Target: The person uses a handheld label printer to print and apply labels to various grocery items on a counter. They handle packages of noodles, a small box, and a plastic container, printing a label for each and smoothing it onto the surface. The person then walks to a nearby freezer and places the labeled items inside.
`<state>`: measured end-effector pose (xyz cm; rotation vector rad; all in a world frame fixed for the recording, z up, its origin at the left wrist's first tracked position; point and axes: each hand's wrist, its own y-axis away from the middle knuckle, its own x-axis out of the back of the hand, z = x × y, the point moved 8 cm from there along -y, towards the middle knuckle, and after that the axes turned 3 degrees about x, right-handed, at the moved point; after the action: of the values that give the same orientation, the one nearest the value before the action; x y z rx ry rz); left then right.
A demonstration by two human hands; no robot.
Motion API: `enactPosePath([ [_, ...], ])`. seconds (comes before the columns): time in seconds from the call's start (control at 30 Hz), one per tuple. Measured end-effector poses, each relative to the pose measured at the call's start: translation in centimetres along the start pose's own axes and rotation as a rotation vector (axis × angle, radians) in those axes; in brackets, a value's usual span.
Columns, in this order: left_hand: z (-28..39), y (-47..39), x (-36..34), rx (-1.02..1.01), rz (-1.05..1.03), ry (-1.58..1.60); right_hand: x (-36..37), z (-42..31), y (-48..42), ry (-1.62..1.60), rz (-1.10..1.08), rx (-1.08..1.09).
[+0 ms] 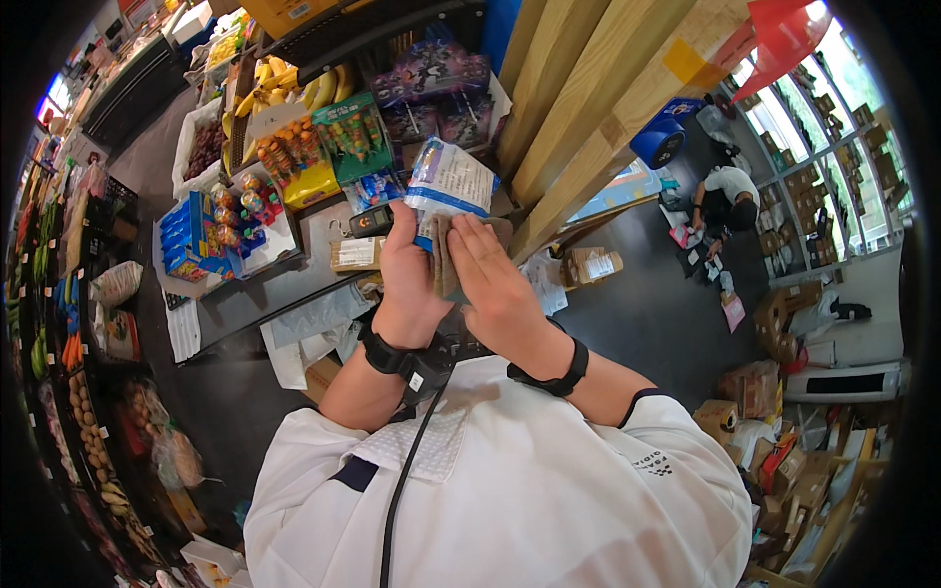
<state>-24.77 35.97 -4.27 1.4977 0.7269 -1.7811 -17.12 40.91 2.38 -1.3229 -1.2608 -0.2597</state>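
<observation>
A brown folded cloth (443, 257) is pressed between my two hands. My left hand (408, 283) is on its left side, thumb pointing up and fingers mostly hidden. On the other side, my right hand (496, 283) lies nearly flat against the cloth, fingers together. Just beyond the fingertips is a white and blue plastic package (452, 176) bearing print; its lower end goes behind the cloth and hands, so whether I grip it cannot be told. A small black handheld device (372, 220) and a cardboard box with a label (357, 253) lie left of my left hand.
Candy display boxes (195, 239), bananas (276, 84) and grapes (206, 147) stand on the counter (242, 316). Wooden posts (573, 110) rise at the right. Another person (728, 195) crouches on the floor at the far right, near parcel shelves. Produce racks (81, 411) line the left.
</observation>
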Motion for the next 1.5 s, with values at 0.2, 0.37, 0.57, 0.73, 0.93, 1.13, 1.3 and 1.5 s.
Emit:
enactPosePath([
  [0.2,1.3,-1.7,-0.2,-0.084,0.075,0.076,0.0,1.4,1.6,-0.060,0.122,-0.055],
  [0.37,1.6,-2.4,1.6,-0.043,0.022,0.249,0.4,3.6,3.0,-0.264,0.099,-0.114],
  [0.57,2.1,-1.9,1.6,-0.122,0.133,-0.023,1.9,12.3,7.9,-0.898,0.534,-0.985],
  [0.73,-0.6,-1.8,1.6,0.024,0.025,-0.228,3.3,9.1,0.4,-0.545,0.336,-0.467],
  [0.93,-2.0,-0.8,-0.1,0.060,0.022,-0.246,0.3,6.4,-1.4,-0.004,-0.030,-0.131],
  [1.13,-3.0,-0.2,1.9,0.108,0.059,-0.300,0.2,8.0,-1.1,-0.098,-0.042,-0.168],
  [1.3,-2.8,0.1,2.1,0.110,0.094,-0.344,1.0,7.7,-1.0,-0.017,-0.021,-0.127],
  [1.5,-3.4,0.4,1.8,0.146,0.134,-0.305,1.1,8.9,-0.1,-0.150,0.106,-0.256],
])
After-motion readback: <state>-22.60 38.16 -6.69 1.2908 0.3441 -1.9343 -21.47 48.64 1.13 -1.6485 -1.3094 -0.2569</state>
